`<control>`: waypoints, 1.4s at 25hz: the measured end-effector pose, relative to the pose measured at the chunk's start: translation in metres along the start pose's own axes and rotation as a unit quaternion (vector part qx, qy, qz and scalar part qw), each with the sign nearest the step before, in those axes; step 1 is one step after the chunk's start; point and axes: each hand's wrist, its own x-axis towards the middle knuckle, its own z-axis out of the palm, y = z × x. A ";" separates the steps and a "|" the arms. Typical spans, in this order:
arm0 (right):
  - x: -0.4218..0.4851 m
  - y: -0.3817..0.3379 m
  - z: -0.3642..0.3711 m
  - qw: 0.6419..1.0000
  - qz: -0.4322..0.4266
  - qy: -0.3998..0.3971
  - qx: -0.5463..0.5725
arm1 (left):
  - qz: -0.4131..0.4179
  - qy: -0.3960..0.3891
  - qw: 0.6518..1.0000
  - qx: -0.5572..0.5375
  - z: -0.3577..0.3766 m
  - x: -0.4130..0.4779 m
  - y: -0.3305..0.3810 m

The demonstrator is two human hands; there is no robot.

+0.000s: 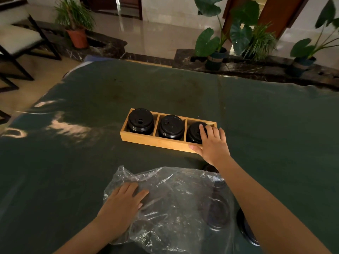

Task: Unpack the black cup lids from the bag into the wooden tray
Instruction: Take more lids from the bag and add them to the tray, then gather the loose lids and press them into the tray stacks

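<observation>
Three round black lid stacks (pixel 140 121), wooden tray (pixel 156 142)

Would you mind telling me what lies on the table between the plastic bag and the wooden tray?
In the head view, only bare green tablecloth separates the plastic bag from the wooden tray; the right hand reaches across beside it.

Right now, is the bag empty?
No. Black lids still show through the clear bag; left hand presses it flat.
</observation>
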 end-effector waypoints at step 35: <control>-0.274 0.040 0.058 0.902 0.254 0.088 0.338 | -0.008 -0.008 0.999 -0.036 0.003 0.172 0.178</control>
